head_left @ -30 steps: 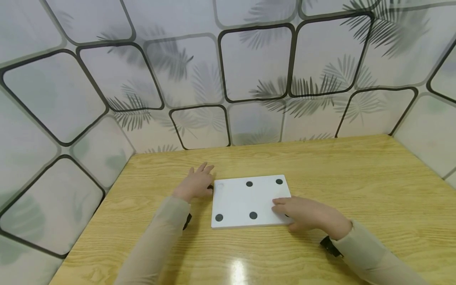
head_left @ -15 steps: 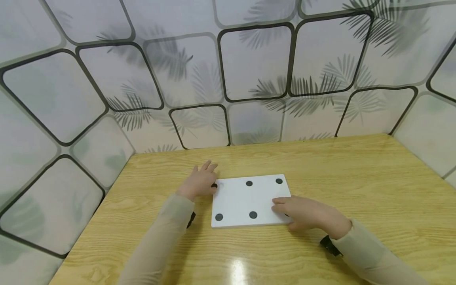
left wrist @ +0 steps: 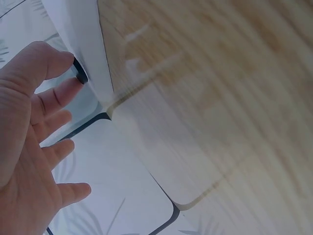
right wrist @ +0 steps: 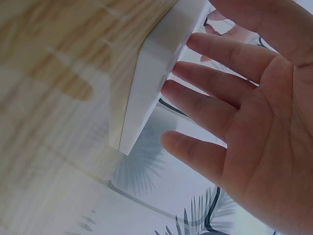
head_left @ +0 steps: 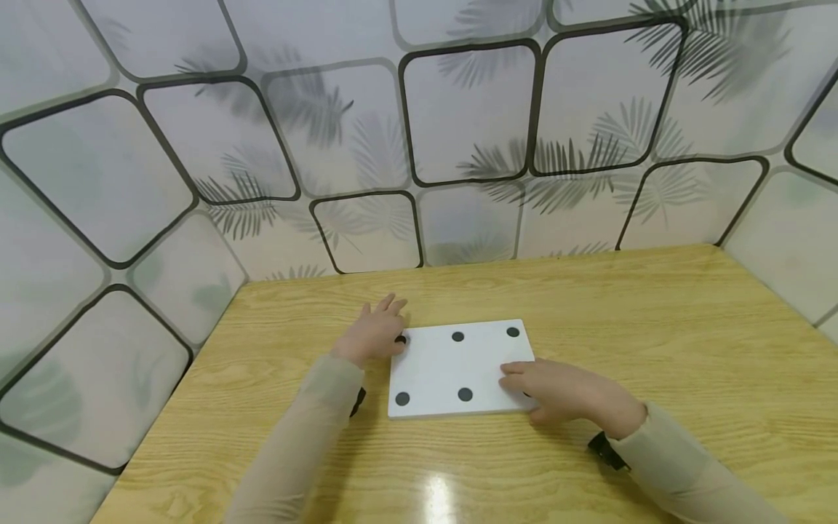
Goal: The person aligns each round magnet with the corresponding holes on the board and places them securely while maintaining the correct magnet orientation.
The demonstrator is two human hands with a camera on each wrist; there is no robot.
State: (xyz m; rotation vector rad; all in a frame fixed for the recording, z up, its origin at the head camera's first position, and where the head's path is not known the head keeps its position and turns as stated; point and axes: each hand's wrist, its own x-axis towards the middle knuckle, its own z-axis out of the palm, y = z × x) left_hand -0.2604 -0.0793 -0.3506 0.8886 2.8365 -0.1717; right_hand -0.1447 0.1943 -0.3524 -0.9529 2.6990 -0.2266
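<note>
A white rectangular board [head_left: 445,370] lies flat on the wooden table, with several black round discs [head_left: 465,394] along its far and near edges. My left hand [head_left: 373,335] is at the board's far left corner. Its thumb and index finger pinch a small black disc [left wrist: 80,71] beside the board's face, the other fingers spread apart; whether the disc touches the board I cannot tell. On the board's right side rests my right hand [head_left: 568,389], its fingers [right wrist: 215,105] nearly straight and fingertips on the surface. It partly covers the near right disc [head_left: 527,395].
The wooden table [head_left: 655,327] extends around the board on all sides. Behind it and to both sides stand walls of patterned fabric [head_left: 471,116] with dark outlines and leaf prints. Each wrist carries a dark strapped device [head_left: 607,451].
My left hand has moved slightly right, carrying the black disc from beside the board to over its far left corner, where a faint round mark showed earlier. My right hand has stayed in place.
</note>
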